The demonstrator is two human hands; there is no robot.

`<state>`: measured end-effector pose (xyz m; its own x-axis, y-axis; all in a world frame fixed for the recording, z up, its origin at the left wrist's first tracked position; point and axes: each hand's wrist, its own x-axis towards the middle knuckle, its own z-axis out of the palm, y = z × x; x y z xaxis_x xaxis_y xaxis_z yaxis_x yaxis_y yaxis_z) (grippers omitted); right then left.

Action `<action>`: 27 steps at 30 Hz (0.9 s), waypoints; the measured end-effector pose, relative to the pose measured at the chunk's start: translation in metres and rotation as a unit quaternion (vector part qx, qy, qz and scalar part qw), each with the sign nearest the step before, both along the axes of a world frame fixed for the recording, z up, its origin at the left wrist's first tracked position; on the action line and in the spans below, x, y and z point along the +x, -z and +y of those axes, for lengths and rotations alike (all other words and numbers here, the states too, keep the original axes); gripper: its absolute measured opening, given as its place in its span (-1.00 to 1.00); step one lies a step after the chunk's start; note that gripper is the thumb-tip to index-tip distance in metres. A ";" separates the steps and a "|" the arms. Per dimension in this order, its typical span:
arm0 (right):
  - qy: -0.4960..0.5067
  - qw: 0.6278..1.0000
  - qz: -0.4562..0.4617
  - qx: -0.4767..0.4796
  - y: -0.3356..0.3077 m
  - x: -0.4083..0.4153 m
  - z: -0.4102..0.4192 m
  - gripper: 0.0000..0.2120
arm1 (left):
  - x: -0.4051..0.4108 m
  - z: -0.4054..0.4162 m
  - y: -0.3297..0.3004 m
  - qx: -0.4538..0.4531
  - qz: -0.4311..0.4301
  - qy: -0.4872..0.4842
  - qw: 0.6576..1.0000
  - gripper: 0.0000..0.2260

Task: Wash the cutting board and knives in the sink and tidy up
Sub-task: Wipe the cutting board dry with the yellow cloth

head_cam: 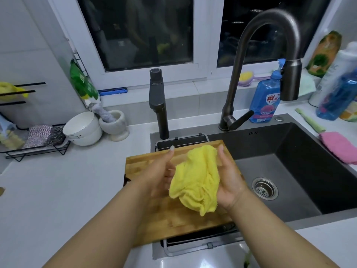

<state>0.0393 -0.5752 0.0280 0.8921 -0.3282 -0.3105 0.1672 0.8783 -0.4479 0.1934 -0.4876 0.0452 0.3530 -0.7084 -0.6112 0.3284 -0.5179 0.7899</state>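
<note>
Both of my hands are up at the centre of the frame with a crumpled yellow cloth [195,178] between them, held above the wooden cutting board [170,215] that lies across the left end of the dark sink [301,163]. I judge this to be the wiping or drying step, or getting the cloth ready for it; no water runs from the faucet [270,55] at upper right, and I can see no knives anywhere, so that part I cannot place.

My left hand [162,171] cups the cloth from the left, fingers fairly straight and only loosely spread, the index tip reaching toward the board's far edge. My right hand [229,180] lies palm-up under the cloth's right side, the thumb raised alongside it; the other fingers are hidden by the fabric, so how tightly they curl I cannot tell.

Next, I would bunch the cloth into one hand and bring it down flat on the board.
</note>
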 end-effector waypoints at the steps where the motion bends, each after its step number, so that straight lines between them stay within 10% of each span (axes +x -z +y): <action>1: -0.004 0.999 0.025 -0.023 -0.002 0.001 0.000 -0.24 | -0.004 -0.001 -0.001 -0.020 0.069 0.006 0.997 -0.45; 8: 0.080 0.943 0.248 -0.207 -0.024 -0.009 -0.023 -0.86 | 0.013 0.002 -0.008 -0.136 0.094 -0.062 0.984 -0.72; 14: 0.075 0.901 0.239 -0.355 -0.047 -0.006 -0.029 -0.81 | 0.014 -0.005 -0.019 -0.026 -0.201 -0.137 0.970 -0.74; 19: -0.139 0.724 0.246 -0.629 -0.056 0.003 -0.012 -0.60 | -0.008 -0.014 -0.037 -0.015 0.166 -0.073 0.983 -0.46; 23: -0.022 0.859 0.192 -0.474 -0.057 -0.012 -0.031 -0.58 | -0.018 -0.017 -0.036 -0.026 0.128 -0.117 0.985 -0.75; 27: 0.001 0.882 0.273 -0.383 -0.023 -0.013 -0.041 -0.82 | -0.022 -0.022 -0.043 -0.068 0.120 -0.143 0.980 -0.85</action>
<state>0.0267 -0.6157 0.0509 0.6774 -0.6304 -0.3790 -0.2551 0.2819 -0.9249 0.1713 -0.5098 0.0882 0.4054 -0.6821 -0.6086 0.6300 -0.2740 0.7267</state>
